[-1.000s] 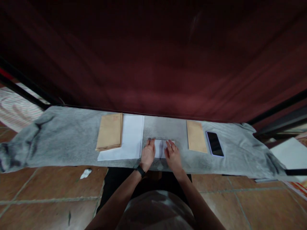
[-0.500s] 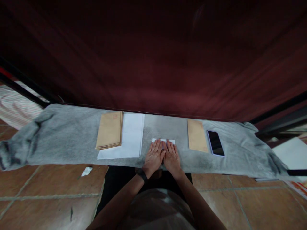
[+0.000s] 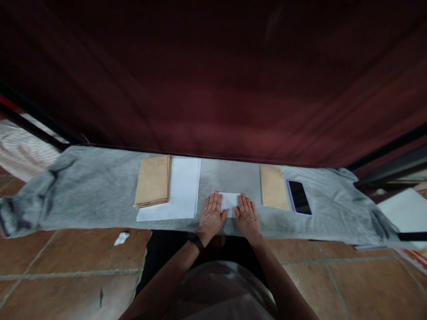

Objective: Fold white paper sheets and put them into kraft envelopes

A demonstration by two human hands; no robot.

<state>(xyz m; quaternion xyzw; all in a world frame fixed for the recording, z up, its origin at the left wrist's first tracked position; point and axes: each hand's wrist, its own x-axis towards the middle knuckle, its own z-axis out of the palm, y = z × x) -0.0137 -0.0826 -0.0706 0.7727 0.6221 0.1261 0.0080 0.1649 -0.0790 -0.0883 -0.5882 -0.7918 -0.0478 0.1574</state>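
A small folded white paper (image 3: 229, 202) lies on the grey cloth (image 3: 93, 195) right in front of me. My left hand (image 3: 211, 216) presses flat on its left end, fingers stretched out; a black band is on that wrist. My right hand (image 3: 247, 215) lies flat on the paper's right end, fingers spread. A strip of the paper shows between the two hands.
Left of my hands are a stack of brown envelopes (image 3: 152, 181) and white sheets (image 3: 182, 189). To the right lie a single brown envelope (image 3: 273, 187) and a dark phone (image 3: 299, 197). A dark red curtain (image 3: 213, 89) hangs behind. Tiled floor (image 3: 66, 271) is below, with a paper scrap (image 3: 120, 238).
My hands came together over the folded paper half a second ago, then slid apart sideways to its two ends, flat on it.
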